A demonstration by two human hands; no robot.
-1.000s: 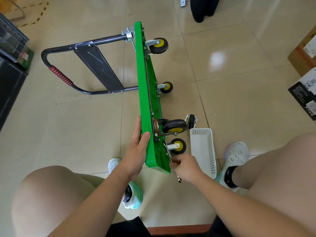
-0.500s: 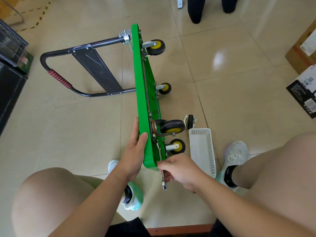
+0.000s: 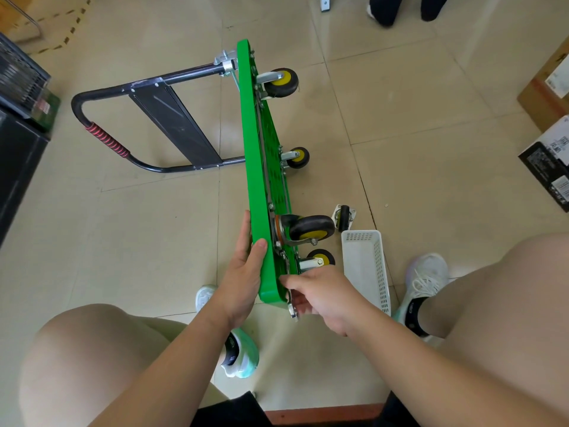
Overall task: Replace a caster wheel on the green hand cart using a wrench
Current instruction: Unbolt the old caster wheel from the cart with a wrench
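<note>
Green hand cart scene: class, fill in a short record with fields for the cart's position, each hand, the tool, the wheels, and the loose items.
Cart: green hand cart stands on its side, handle out to the left
Left hand: left hand grips the deck's near end
Right hand: right hand holds the wrench against the underside
Wheels: four mounted casters visible
Loose items: loose caster just beyond the white basket
</note>
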